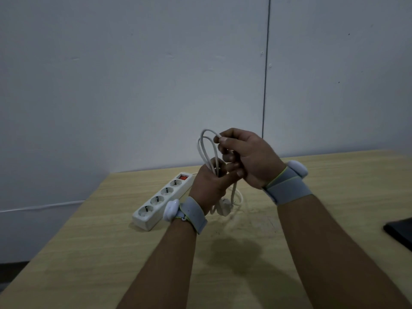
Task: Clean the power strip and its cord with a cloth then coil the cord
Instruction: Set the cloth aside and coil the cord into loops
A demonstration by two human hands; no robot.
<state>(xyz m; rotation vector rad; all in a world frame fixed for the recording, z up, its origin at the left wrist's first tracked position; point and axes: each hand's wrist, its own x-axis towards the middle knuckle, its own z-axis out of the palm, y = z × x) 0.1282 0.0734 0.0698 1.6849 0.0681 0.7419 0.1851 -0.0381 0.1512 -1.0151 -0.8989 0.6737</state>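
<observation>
A white power strip (161, 200) with several sockets and a red switch lies on the wooden table (89, 253), left of my hands. Its white cord (206, 150) rises in loops above the table. My left hand (208, 188) grips the gathered loops at their lower part. Just above and to the right, my right hand (244, 157) pinches the top of a loop between thumb and fingers. The plug (225, 207) hangs below my left hand, close to the table. No cloth is in view.
A dark flat object (400, 230) lies at the table's right edge. A grey wall stands right behind the table. The table's left edge runs diagonally toward me. Both wrists wear grey bands with white sensors.
</observation>
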